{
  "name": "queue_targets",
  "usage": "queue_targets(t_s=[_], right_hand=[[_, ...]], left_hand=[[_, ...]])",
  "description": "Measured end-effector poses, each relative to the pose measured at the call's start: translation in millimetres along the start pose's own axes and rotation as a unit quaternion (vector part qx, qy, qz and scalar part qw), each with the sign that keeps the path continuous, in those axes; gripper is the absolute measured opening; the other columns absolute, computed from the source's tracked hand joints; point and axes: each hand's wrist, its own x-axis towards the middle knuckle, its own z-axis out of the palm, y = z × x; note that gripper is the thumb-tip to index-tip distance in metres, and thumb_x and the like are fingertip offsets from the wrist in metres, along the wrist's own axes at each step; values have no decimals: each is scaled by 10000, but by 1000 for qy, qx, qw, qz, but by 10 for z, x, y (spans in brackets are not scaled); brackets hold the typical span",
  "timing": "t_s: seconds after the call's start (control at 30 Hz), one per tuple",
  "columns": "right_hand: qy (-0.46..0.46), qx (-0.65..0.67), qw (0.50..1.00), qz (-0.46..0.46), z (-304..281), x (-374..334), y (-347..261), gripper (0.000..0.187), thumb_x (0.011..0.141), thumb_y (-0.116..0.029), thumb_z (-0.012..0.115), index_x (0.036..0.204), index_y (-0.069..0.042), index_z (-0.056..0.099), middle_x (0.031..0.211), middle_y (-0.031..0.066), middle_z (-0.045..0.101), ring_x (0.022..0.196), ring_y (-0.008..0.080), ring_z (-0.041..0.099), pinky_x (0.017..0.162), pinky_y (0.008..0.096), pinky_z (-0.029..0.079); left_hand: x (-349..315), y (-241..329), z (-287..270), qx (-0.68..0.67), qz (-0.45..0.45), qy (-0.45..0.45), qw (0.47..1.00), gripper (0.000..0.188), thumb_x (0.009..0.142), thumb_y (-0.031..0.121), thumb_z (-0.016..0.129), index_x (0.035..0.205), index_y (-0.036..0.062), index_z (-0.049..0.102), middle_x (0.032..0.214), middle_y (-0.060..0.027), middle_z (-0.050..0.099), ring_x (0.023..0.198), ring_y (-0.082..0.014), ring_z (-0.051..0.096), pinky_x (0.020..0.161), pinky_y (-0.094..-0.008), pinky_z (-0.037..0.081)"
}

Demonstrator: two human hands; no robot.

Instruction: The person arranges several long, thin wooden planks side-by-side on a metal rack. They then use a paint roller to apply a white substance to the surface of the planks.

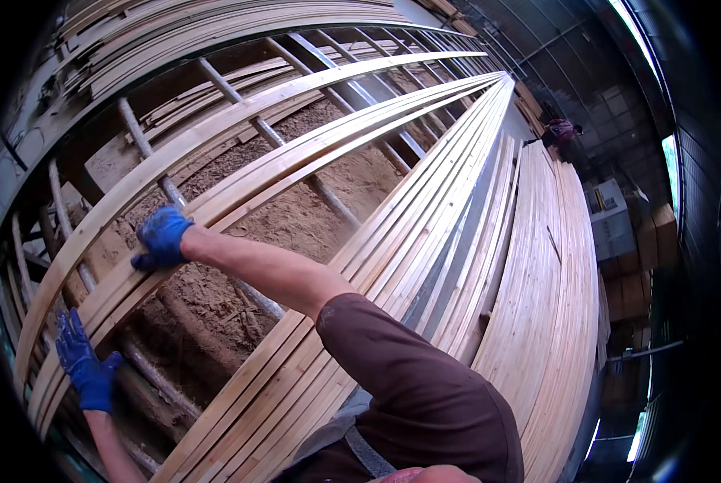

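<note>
Both my hands wear blue work gloves. My left hand (90, 368) lies against the near end of the long pale wooden planks (312, 149), its fingers stretched out and its thumb apart. Further along the same planks, my right hand (165, 237) is closed over their edge, with its fingertips partly hidden. These planks lie side by side across the metal rollers (332, 199) of a conveyor. A single plank (147, 173) runs on the rollers just beyond them, bowed by the lens.
A row of long planks (296, 378) lies close in front of my body. Wide stacks of boards (537, 266) stand at the right, and more boards (167, 48) lie at the far left. Sawdust (296, 221) covers the ground beneath the rollers. Another person (561, 133) is at the far right.
</note>
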Motion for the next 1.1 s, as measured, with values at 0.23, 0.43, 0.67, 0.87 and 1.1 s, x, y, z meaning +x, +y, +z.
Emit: queue_targets(t_s=[0.23,0.43,0.67,0.87,1.1], right_hand=[[27,-6,996,-87,105,-998,-214,520,769,-593,636,684,-82,679,665,132,645,625,303,644,615,415,536],[-60,40,993,-93,119,-2127,-509,558,753,-607,649,834,-56,682,840,146,655,792,357,642,723,452,515],[-147,120,981,50,53,-1672,-207,631,893,-605,476,725,-44,711,766,229,664,780,386,666,749,478,533],[-148,68,987,-2,-114,-2074,-292,631,921,-599,458,757,-47,714,791,196,679,798,390,658,734,473,521],[-239,102,966,-4,23,-1717,-208,653,935,-630,407,792,-76,720,780,184,678,790,402,649,750,463,518]], left_hand=[[-447,-3,102,-343,144,-109,922,1049,708,589,784,1438,-52,388,1368,-258,507,1241,-380,517,1080,-455,384],[-1610,739,144,-231,159,-61,958,872,791,572,707,1381,-25,470,1249,-236,571,1110,-416,551,972,-477,430],[-1515,859,376,-278,56,25,959,452,831,335,731,1096,-19,642,1032,-197,665,983,-385,609,904,-437,467],[-1701,1180,85,-175,90,122,973,437,852,333,710,1120,-4,638,1056,-192,651,992,-385,601,919,-457,453],[-1529,1110,405,-238,57,87,966,405,855,295,714,1128,2,655,1043,-179,664,963,-370,615,892,-464,467]])
